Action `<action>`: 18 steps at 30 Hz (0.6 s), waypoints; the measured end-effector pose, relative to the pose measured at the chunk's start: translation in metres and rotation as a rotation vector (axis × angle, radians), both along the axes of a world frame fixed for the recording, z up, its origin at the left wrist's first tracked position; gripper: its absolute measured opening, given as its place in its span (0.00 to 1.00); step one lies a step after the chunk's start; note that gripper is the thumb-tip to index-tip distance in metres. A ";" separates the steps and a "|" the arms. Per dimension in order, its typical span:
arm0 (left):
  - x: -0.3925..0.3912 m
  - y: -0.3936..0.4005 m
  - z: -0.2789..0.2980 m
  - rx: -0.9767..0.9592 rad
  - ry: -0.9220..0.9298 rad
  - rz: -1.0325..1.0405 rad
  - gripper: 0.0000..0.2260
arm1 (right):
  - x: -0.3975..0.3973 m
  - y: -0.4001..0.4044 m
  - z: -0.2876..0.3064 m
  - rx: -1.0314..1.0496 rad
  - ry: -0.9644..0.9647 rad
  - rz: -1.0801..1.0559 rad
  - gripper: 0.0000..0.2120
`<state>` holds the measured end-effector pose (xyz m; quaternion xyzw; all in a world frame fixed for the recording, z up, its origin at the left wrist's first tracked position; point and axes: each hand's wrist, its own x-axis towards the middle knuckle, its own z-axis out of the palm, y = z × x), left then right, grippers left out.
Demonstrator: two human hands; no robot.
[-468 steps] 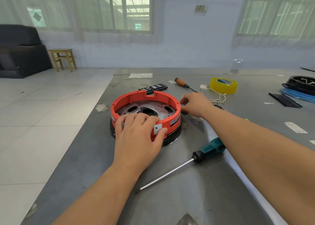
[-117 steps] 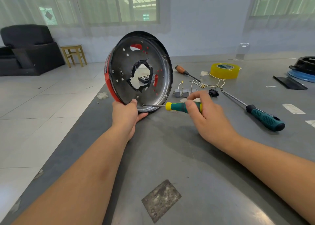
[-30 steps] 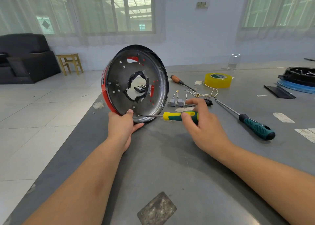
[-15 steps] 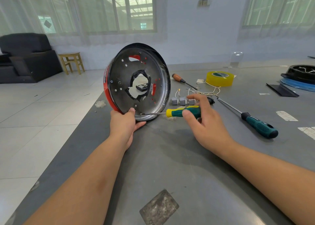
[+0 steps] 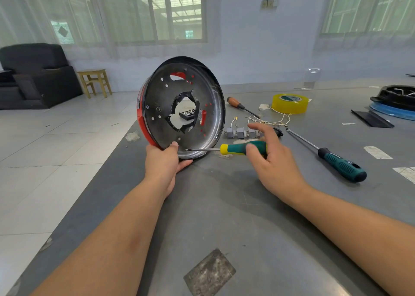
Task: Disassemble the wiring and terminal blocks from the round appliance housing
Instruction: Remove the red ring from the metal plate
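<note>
At far left, off the counter point(image 5: 224, 217), we see a dark armchair point(image 5: 33, 75) and a small wooden stool point(image 5: 95, 82) on the tiled floor. Next comes our left hand point(image 5: 162, 163), gripping the lower rim of the round housing point(image 5: 179, 107) — thumb on its metal face, fingers curled underneath. The housing stands on edge on the grey counter, its dark perforated underside facing us, a red band along its left rim and a jagged hole at its centre.

A small screwdriver point(image 5: 233, 148) with a yellow-and-green handle lies level, its tip touching a point low on the housing's face. Our right hand point(image 5: 274, 161) pinches that handle loosely, thumb below, the other fingers spread and relaxed.

Just behind the hand, grey terminal blocks point(image 5: 238, 133) with pale wires point(image 5: 276, 120) lie on the counter (already off the housing). Further right: an orange-handled screwdriver point(image 5: 235, 103), a roll of yellow tape point(image 5: 289, 103), and a long teal-handled screwdriver point(image 5: 336, 162).
</note>
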<state>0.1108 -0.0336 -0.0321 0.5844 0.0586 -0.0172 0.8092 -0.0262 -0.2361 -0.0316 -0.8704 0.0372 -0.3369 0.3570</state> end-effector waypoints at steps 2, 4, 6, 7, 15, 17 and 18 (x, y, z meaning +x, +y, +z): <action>-0.001 0.000 0.001 0.002 0.000 -0.003 0.10 | 0.001 0.000 -0.001 0.018 0.003 0.026 0.22; -0.001 0.000 0.001 0.003 -0.002 -0.004 0.10 | 0.001 0.000 -0.001 0.038 0.021 0.020 0.17; -0.002 0.000 0.001 0.003 -0.002 -0.004 0.10 | 0.001 -0.002 -0.003 0.040 0.033 -0.002 0.11; -0.002 0.001 0.001 0.002 -0.001 -0.003 0.10 | 0.001 -0.002 -0.003 0.033 0.050 -0.011 0.12; -0.002 0.000 0.001 0.007 -0.009 0.001 0.08 | 0.001 0.000 -0.001 0.112 0.055 0.018 0.12; -0.002 0.000 0.001 0.006 -0.004 0.003 0.09 | 0.002 0.000 -0.001 0.127 0.071 0.011 0.14; -0.002 0.000 0.001 0.007 -0.003 0.005 0.09 | 0.002 -0.002 -0.002 0.134 0.082 0.005 0.13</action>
